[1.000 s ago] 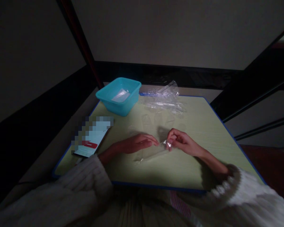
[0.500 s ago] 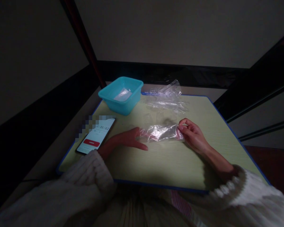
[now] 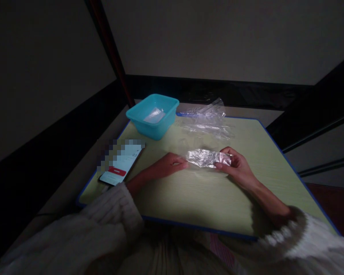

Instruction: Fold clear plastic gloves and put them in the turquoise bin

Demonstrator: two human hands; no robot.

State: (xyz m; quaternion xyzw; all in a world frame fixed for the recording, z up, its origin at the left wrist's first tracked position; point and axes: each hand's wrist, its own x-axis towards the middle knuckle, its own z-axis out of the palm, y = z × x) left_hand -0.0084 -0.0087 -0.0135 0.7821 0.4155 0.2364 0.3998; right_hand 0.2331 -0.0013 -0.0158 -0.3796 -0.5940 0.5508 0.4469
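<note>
A clear, crinkled plastic bag [image 3: 202,158], shiny and folded into a narrow strip, stretches between my two hands just above the table. My left hand [image 3: 171,164] pinches its left end between thumb and fingers. At the other end my right hand [image 3: 237,166] grips it, thumb on the near side and fingers behind. More clear plastic bags [image 3: 209,118] lie loosely piled beyond my hands, toward the table's far edge.
A turquoise plastic basin [image 3: 173,119] stands at the far left of the table [image 3: 189,202], with a folded plastic piece [image 3: 154,114] inside. A lit phone [image 3: 126,158] lies at the left edge, near my left sleeve. Blue trim edges the table; walls rise behind it.
My left hand has gone from spread fingers to a pinch on the bag's left end. The bag looks narrower and tauter, and my right thumb has moved lower on it. The view has shifted slightly.
</note>
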